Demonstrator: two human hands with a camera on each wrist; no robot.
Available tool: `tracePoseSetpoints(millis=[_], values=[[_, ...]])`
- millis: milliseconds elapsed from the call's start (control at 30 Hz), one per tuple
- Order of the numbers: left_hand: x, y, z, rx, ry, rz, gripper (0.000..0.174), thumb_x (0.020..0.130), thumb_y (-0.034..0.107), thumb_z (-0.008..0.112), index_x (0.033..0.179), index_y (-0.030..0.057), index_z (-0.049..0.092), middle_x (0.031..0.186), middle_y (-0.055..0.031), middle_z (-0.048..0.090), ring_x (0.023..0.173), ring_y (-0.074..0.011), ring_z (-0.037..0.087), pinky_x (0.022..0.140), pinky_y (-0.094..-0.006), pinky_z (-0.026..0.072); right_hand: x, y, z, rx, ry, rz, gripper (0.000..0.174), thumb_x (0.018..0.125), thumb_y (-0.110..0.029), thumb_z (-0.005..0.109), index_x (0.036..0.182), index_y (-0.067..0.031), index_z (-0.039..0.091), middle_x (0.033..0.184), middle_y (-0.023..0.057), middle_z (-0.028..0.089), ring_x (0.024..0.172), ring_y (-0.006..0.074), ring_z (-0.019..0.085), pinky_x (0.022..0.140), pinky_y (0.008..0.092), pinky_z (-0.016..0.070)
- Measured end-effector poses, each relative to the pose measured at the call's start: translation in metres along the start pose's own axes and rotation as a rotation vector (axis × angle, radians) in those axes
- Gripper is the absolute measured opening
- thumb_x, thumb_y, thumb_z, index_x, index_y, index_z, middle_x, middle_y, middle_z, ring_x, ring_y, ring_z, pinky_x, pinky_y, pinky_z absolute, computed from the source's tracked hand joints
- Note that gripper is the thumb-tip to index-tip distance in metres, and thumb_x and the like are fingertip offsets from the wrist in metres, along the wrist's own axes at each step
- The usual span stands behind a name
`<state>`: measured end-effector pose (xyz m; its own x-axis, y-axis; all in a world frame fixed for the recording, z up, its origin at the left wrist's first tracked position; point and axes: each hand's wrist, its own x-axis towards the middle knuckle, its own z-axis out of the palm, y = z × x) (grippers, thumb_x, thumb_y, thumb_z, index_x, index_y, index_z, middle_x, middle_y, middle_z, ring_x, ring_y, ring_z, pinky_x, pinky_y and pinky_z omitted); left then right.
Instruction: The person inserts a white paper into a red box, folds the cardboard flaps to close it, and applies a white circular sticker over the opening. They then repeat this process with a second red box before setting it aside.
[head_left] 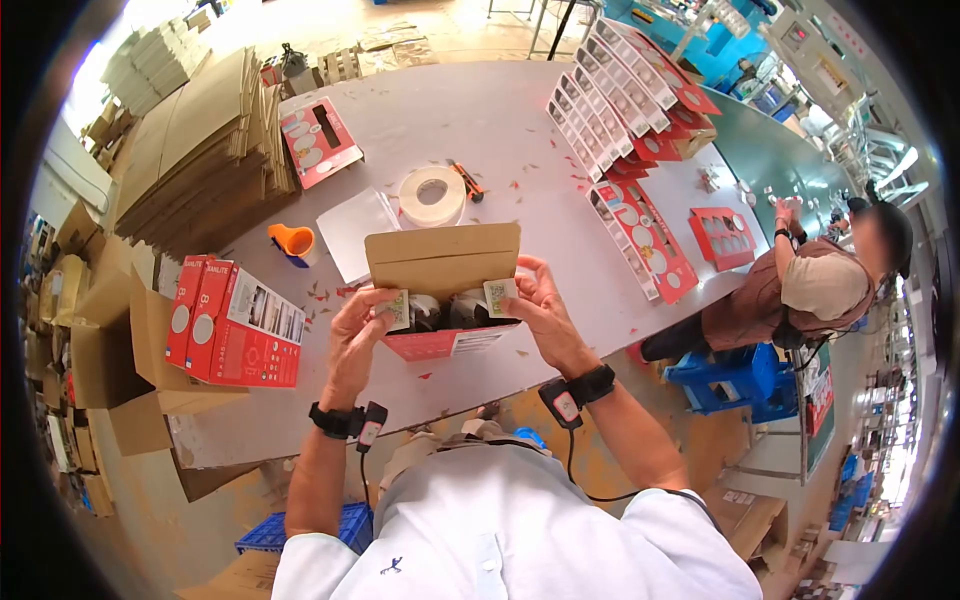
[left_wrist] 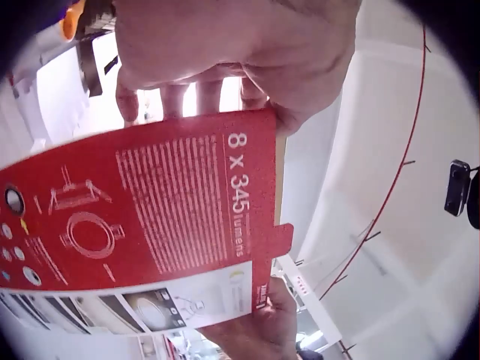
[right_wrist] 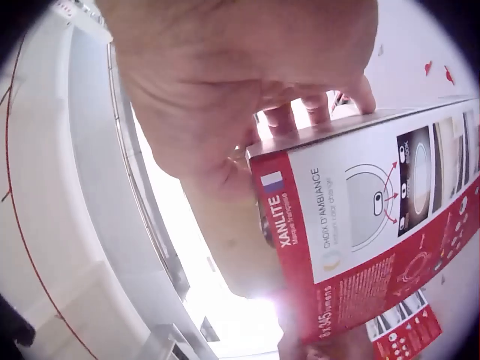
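Observation:
A red and white printed cardboard box (head_left: 430, 346) stands at the near edge of the table, its top open and a brown flap (head_left: 444, 250) raised at the back. My left hand (head_left: 358, 330) grips its left end, thumb on a small white printed piece (head_left: 398, 310). At the right end my right hand (head_left: 548, 312) pinches a similar white piece (head_left: 497, 297). Dark, rounded items (head_left: 467, 308) show inside, partly hidden. In the left wrist view, the left hand (left_wrist: 240, 56) spans the box's edge (left_wrist: 180, 195); the right wrist view shows the right hand (right_wrist: 240, 82) at the other end.
Two closed red boxes (head_left: 235, 322) lean at left beside an open brown carton (head_left: 125, 345). Beyond the box are a tape roll (head_left: 432, 196), an orange tape dispenser (head_left: 293, 242) and a cutter (head_left: 466, 182). Flat cardboard (head_left: 200, 140) is stacked back left; another person (head_left: 820, 280) works at right.

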<state>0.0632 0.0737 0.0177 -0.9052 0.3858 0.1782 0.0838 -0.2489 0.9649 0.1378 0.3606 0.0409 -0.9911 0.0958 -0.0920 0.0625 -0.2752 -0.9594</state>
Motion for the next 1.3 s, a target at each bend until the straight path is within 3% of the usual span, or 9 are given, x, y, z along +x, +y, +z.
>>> tracePoseSetpoints(millis=[200, 300, 533, 567, 767, 867, 967, 1067, 1300], values=[[0.001, -0.026, 0.038, -0.238, 0.326, 0.083, 0.014, 0.095, 0.001, 0.055, 0.103, 0.0069, 0.065, 0.101, 0.0043, 0.058, 0.091, -0.0056, 0.048, 0.086, -0.0216, 0.0380, 0.012, 0.031, 0.019, 0.234, 0.129, 0.024, 0.029, 0.095, -0.009, 0.061, 0.124, -0.0099, 0.056, 0.119, 0.0039, 0.064, 0.110, 0.0108, 0.058, 0.099, 0.0298, 0.0481], [0.003, -0.004, 0.049, -0.187, 0.422, 0.070, 0.009, 0.093, 0.002, 0.055, 0.098, 0.0070, 0.062, 0.099, 0.0026, 0.056, 0.096, -0.0073, 0.050, 0.093, -0.0245, 0.0393, 0.010, 0.014, 0.031, 0.247, 0.171, 0.019, 0.029, 0.097, -0.011, 0.060, 0.126, -0.0098, 0.054, 0.118, 0.0020, 0.062, 0.108, 0.0094, 0.056, 0.099, 0.0295, 0.0462], [-0.016, -0.012, 0.030, -0.053, 0.305, 0.093, 0.017, 0.095, -0.003, 0.049, 0.103, 0.0048, 0.063, 0.100, 0.0044, 0.056, 0.090, -0.0060, 0.047, 0.086, -0.0225, 0.0383, -0.001, 0.029, 0.028, -0.087, 0.042, -0.012, 0.030, 0.103, -0.011, 0.057, 0.132, -0.0073, 0.049, 0.117, -0.0010, 0.057, 0.106, 0.0083, 0.051, 0.099, 0.0294, 0.0447], [-0.018, -0.012, 0.022, -0.110, 0.252, 0.001, 0.019, 0.096, -0.004, 0.048, 0.102, 0.0045, 0.063, 0.105, 0.0038, 0.056, 0.094, -0.0066, 0.049, 0.087, -0.0218, 0.0390, 0.000, 0.024, 0.022, 0.003, -0.005, 0.090, 0.033, 0.102, -0.009, 0.058, 0.134, -0.0081, 0.049, 0.122, 0.0011, 0.059, 0.112, 0.0105, 0.053, 0.100, 0.0294, 0.0453], [-0.016, -0.017, 0.009, -0.092, 0.162, 0.094, 0.029, 0.095, -0.005, 0.054, 0.121, 0.0069, 0.057, 0.122, -0.0002, 0.055, 0.114, -0.0109, 0.049, 0.100, -0.0288, 0.0407, 0.001, 0.014, 0.012, -0.118, -0.060, -0.007, 0.047, 0.096, -0.005, 0.070, 0.137, -0.0092, 0.047, 0.133, 0.0074, 0.059, 0.128, 0.0182, 0.055, 0.105, 0.0376, 0.0508], [-0.014, -0.002, 0.023, -0.078, 0.201, 0.156, 0.045, 0.095, 0.001, 0.059, 0.137, 0.0124, 0.048, 0.130, -0.0046, 0.054, 0.125, -0.0151, 0.049, 0.111, -0.0351, 0.0366, -0.008, 0.020, 0.015, -0.435, 0.123, -0.376, 0.056, 0.090, 0.000, 0.078, 0.137, -0.0093, 0.049, 0.137, 0.0085, 0.056, 0.130, 0.0219, 0.055, 0.106, 0.0419, 0.0530], [-0.017, -0.004, 0.020, -0.021, 0.185, 0.173, 0.049, 0.097, 0.005, 0.060, 0.142, 0.0116, 0.044, 0.139, -0.0077, 0.052, 0.132, -0.0197, 0.048, 0.116, -0.0388, 0.0346, -0.007, 0.013, 0.014, -0.553, 0.112, -0.563, 0.063, 0.085, 0.003, 0.080, 0.140, -0.0119, 0.052, 0.142, 0.0092, 0.053, 0.129, 0.0227, 0.057, 0.105, 0.0431, 0.0545], [-0.020, -0.013, 0.010, 0.160, 0.142, 0.198, 0.052, 0.097, 0.007, 0.061, 0.146, 0.0090, 0.043, 0.143, -0.0083, 0.050, 0.139, -0.0221, 0.045, 0.119, -0.0395, 0.0313, -0.010, -0.002, 0.018, -0.652, 0.060, -0.467, 0.067, 0.084, 0.003, 0.080, 0.143, -0.0139, 0.052, 0.136, 0.0083, 0.058, 0.125, 0.0218, 0.060, 0.103, 0.0434, 0.0555], [-0.015, 0.001, 0.016, 0.064, 0.128, 0.186, 0.051, 0.096, -0.001, 0.058, 0.145, 0.0071, 0.045, 0.149, -0.0103, 0.049, 0.137, -0.0209, 0.047, 0.118, -0.0380, 0.0346, -0.007, 0.004, 0.015, -0.306, -0.048, -0.214, 0.068, 0.086, 0.005, 0.077, 0.146, -0.0120, 0.050, 0.123, 0.0061, 0.066, 0.121, 0.0174, 0.062, 0.105, 0.0421, 0.0532]])
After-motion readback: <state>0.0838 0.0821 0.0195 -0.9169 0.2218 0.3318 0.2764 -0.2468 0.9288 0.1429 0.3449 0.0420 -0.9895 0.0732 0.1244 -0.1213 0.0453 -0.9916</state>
